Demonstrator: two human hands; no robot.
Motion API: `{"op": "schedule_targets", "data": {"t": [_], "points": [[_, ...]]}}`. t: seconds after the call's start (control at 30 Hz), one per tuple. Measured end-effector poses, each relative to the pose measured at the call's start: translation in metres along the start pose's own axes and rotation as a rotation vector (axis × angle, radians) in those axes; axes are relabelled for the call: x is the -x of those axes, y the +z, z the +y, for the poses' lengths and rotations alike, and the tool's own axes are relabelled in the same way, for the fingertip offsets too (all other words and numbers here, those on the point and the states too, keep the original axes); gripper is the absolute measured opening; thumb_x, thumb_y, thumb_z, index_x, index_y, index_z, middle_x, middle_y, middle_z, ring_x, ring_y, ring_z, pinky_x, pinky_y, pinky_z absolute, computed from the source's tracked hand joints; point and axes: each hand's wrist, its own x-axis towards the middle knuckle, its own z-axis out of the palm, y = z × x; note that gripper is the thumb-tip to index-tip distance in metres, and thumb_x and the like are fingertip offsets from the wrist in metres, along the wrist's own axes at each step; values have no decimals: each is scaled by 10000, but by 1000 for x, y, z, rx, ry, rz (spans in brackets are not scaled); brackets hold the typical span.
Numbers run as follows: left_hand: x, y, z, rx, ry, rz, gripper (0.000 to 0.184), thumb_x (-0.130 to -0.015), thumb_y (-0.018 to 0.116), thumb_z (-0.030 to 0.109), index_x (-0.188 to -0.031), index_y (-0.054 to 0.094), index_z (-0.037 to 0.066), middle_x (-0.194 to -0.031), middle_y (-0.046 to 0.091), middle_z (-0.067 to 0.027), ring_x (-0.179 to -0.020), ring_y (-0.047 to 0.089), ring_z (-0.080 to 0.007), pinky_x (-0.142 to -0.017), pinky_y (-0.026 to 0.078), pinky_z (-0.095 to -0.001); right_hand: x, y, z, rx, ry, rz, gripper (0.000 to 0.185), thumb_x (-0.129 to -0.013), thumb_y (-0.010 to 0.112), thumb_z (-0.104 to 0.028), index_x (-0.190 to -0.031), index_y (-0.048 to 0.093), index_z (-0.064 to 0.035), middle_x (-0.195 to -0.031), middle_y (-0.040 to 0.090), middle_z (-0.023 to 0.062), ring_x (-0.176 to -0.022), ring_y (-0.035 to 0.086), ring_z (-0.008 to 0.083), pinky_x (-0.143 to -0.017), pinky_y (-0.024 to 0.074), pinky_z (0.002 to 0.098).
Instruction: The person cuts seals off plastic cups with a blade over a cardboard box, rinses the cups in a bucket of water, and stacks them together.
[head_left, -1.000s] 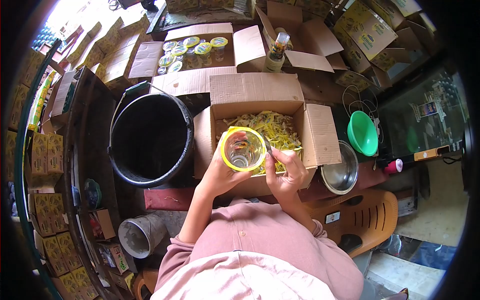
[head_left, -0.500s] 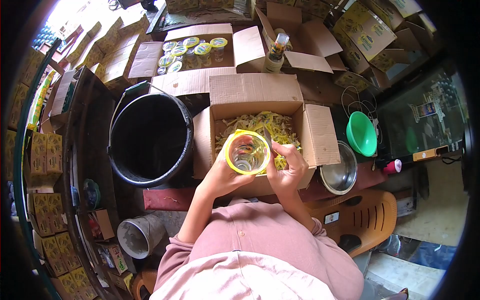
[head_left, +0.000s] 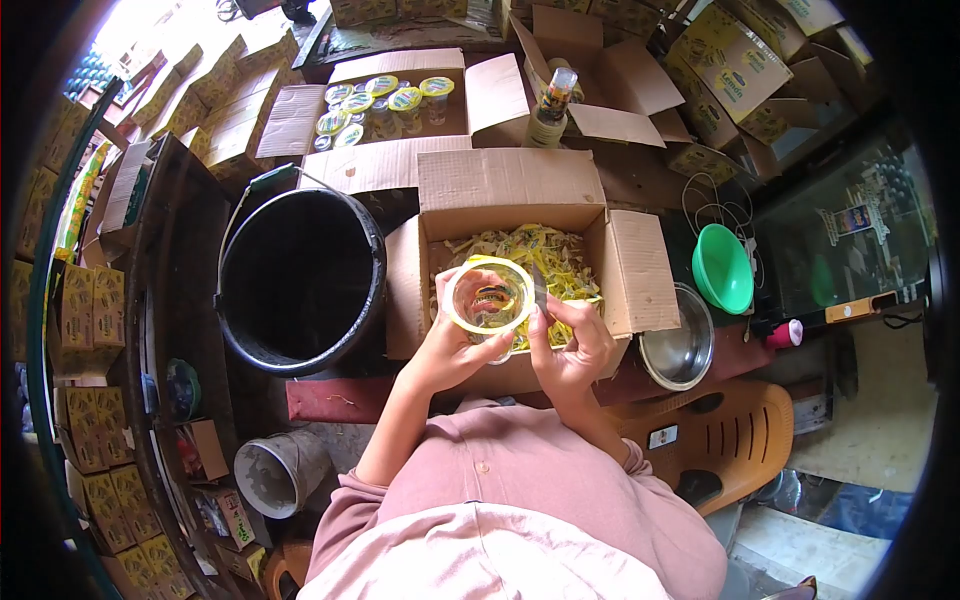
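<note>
My left hand (head_left: 445,350) is wrapped around a clear plastic cup (head_left: 488,298) with a yellow rim, its mouth turned up toward me. Printed markings show through its wall. In my right hand (head_left: 573,348), a small grey blade (head_left: 540,286) is pinched upright against the right side of the rim; its handle is hidden by the fingers. Both hands are over the near side of an open cardboard box (head_left: 512,180), which holds a heap of yellow and clear plastic scraps (head_left: 545,255).
A black bucket (head_left: 232,290) stands left of the box. Behind it, another carton (head_left: 400,150) holds several lidded cups (head_left: 405,98), with a bottle (head_left: 550,110) beside it. To the right are a green bowl (head_left: 722,268), a metal bowl (head_left: 676,345) and an orange chair (head_left: 750,440).
The cup has turned and tilted in my left hand, and yellow film at its rim looks thinner. My right hand has shifted slightly down with the blade, its fingers more curled.
</note>
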Motion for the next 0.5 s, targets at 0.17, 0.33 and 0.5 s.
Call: {"op": "schedule_targets", "data": {"t": [0.17, 0.33, 0.5], "points": [[-1, 0, 3, -103, 11, 4, 652, -728, 667, 56, -1261, 292, 28, -1158, 280, -105, -1127, 421, -225, -913, 448, -337, -3, 1, -1, 70, -55, -5, 208, -677, 660, 49, -871, 643, -25, -729, 614, 92, -629, 604, 186, -569, 481, 272], [-1, -1, 9, -267, 27, -28, 654, -694, 679, 56, -1242, 324, 18, -1161, 306, -120, -1128, 404, -232, -884, 478, -328, -5, 2, 0, 95, -64, -7, 216, -673, 664, 44, -877, 642, -25, -745, 619, 95, -640, 608, 192, -584, 485, 276], [-1, 3, 10, -173, 9, -25, 636, -670, 693, 64, -1219, 375, 18, -1174, 316, -122, -1150, 368, -227, -879, 481, -329, -5, 1, 10, -67, 70, -10, 187, -678, 666, 41, -855, 634, -12, -762, 631, 99, -668, 622, 189, -604, 485, 276]]}}
